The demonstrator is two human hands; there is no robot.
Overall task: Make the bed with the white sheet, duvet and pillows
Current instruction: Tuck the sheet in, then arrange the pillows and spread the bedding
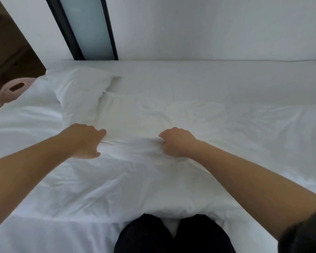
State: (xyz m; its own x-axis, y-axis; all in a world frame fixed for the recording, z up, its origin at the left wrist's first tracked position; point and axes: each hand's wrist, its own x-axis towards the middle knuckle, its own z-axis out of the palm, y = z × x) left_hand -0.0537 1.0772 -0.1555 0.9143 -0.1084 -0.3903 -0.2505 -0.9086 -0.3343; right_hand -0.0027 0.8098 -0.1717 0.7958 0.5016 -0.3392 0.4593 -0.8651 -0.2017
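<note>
Two legs in black trousers (150, 236) touch the near edge of the bed (171, 63). The white duvet (126, 185) lies crumpled over the near half of the bed. The left grip (86, 141) and the right grip (177, 142) are both clamped on a fold of the duvet, near the middle. A white pillow (80, 88) sits by the far left corner. The white sheet (217, 79) lies flat along the far edge. Past the left edge stands a pink basket (9, 89). I cannot tell what is inside it.
</note>
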